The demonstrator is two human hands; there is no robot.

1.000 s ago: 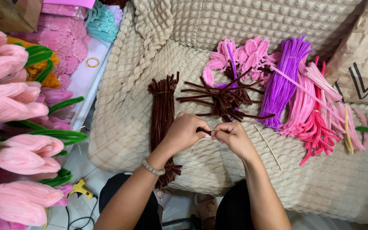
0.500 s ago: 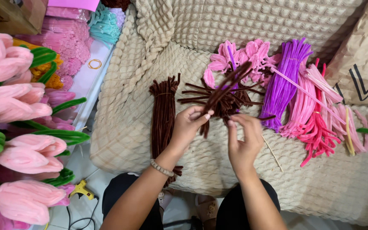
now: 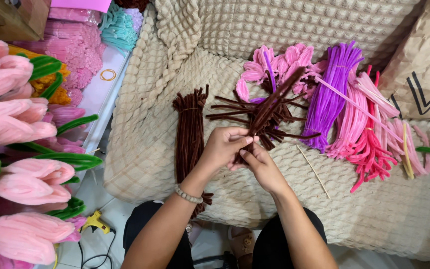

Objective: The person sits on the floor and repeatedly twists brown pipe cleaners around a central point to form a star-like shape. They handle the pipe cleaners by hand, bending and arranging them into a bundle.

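Observation:
My left hand [image 3: 223, 148] and my right hand [image 3: 258, 162] meet over a beige quilted sofa seat [image 3: 145, 149]. Together they pinch the lower end of a small bunch of brown pipe cleaners [image 3: 274, 102] that slants up to the right. Under the bunch lie loose brown pipe cleaners [image 3: 235, 107] spread across the seat. A bound bundle of brown pipe cleaners [image 3: 189, 134] lies just left of my left hand. A beaded bracelet [image 3: 188, 195] circles my left wrist.
Purple [image 3: 330, 89], pale pink [image 3: 354, 119] and hot pink [image 3: 369, 154] pipe cleaner bundles lie to the right, with pink petal shapes [image 3: 274, 65] behind. Pink fuzzy tulips [image 3: 21, 174] fill the left edge. A yellow glue gun [image 3: 95, 222] lies on the floor. A thin stick [image 3: 314, 172] rests nearby.
A second ago both hands were joined low on the seat. They reached to the loose brown pile, gathered a bunch, and now grip its lower end together.

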